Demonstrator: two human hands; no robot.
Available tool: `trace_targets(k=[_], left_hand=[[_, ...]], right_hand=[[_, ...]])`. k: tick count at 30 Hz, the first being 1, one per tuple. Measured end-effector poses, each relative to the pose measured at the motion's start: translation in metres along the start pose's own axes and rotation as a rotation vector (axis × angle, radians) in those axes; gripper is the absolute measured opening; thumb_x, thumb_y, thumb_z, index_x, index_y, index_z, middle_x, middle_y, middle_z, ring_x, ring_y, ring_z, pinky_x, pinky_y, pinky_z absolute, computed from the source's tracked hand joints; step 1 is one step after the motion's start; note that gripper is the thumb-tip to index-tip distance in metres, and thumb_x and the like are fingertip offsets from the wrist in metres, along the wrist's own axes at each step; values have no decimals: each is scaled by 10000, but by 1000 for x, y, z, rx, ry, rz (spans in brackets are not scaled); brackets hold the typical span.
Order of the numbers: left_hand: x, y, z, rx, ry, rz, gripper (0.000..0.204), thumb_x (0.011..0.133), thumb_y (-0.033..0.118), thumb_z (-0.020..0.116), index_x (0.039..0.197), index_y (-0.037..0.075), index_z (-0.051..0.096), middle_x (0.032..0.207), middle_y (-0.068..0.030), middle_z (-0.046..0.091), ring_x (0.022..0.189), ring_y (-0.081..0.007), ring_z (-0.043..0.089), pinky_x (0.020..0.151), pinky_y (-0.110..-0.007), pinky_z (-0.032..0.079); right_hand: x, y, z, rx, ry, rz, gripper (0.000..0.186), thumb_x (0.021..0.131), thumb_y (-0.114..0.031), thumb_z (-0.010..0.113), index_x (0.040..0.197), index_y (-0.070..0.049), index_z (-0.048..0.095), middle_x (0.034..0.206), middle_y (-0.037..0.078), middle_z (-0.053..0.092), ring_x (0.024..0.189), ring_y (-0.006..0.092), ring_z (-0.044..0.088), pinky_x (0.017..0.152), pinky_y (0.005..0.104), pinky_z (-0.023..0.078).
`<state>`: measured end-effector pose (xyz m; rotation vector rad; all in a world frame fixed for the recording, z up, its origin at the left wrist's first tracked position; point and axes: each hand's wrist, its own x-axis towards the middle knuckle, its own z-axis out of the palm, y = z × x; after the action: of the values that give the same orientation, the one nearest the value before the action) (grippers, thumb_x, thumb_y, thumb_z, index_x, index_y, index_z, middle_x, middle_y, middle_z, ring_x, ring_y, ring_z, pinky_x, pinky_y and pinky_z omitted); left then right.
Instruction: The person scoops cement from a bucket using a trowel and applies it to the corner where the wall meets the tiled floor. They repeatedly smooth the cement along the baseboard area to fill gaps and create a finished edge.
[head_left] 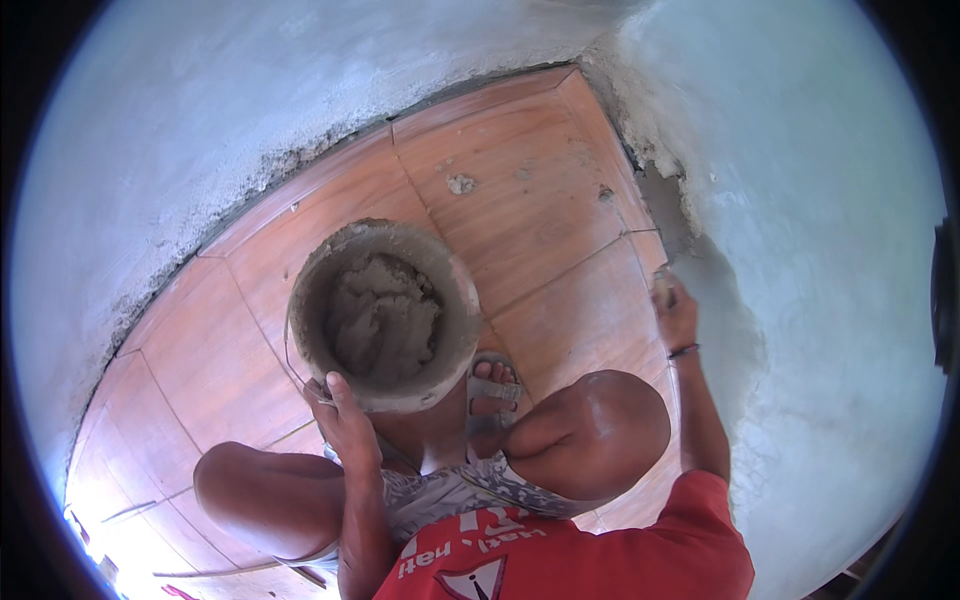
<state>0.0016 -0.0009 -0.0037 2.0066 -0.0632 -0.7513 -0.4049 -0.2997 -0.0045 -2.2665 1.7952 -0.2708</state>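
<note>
While the right hand (677,314) is at the foot of the wall (840,260), well to the right of the bucket (457,305), the left hand (350,428) is at the bucket's near-left rim. Right fingers curl closed around a small pale object (661,287), probably a tool. Left hand half open, thumb raised beside the rim; whether its fingers grip the wire handle (288,345) cannot be told. Mortar (375,315), grey and lumpy, lies inside the bucket, which is between the knees and the far corner.

Step, as judged: working mortar into the wall foot. A dark grey patch (727,315) shows there, right of the bucket. Best practice, in my view: press firmly into the joint, then draw along the wall in even strokes, feathering the edge; take small loads, steady the bucket, and keep smears off the tiled floor (545,235).

Obscured: the pale object's working end and most of its body, behind the fingers; the bucket's base, beneath its rim; one foot, below the bucket. A black item (943,295), far right of the bucket, is cut by the lens border; unidentified.
</note>
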Motion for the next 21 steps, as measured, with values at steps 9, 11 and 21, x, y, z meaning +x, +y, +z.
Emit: trace_targets(k=[9, 11, 21], left_hand=[[1, -6, -1, -28, 25, -8, 470, 1045, 382, 446, 1218, -55, 462, 1053, -139, 515, 948, -226, 462, 921, -354, 386], [2, -6, -3, -21, 29, -39, 450, 1045, 381, 445, 1176, -48, 470, 1009, -121, 500, 910, -214, 444, 890, -347, 388], [2, -10, 0, -45, 52, -39, 456, 1043, 389, 449, 1166, -49, 474, 1025, -130, 513, 931, -222, 454, 897, -343, 388]], right_hand=[[1, 12, 125, 4, 0, 74, 440, 853, -219, 668, 1270, -88, 606, 970, 253, 687, 917, 419, 668, 805, 494, 539], [16, 16, 134, -61, -37, 131, 443, 851, -216, 657, 1273, -90, 603, 933, 252, 689, 890, 430, 666, 788, 505, 538], [44, 24, 142, -172, 32, 149, 423, 877, -225, 631, 1281, -103, 591, 919, 277, 678, 859, 435, 669, 759, 526, 528]])
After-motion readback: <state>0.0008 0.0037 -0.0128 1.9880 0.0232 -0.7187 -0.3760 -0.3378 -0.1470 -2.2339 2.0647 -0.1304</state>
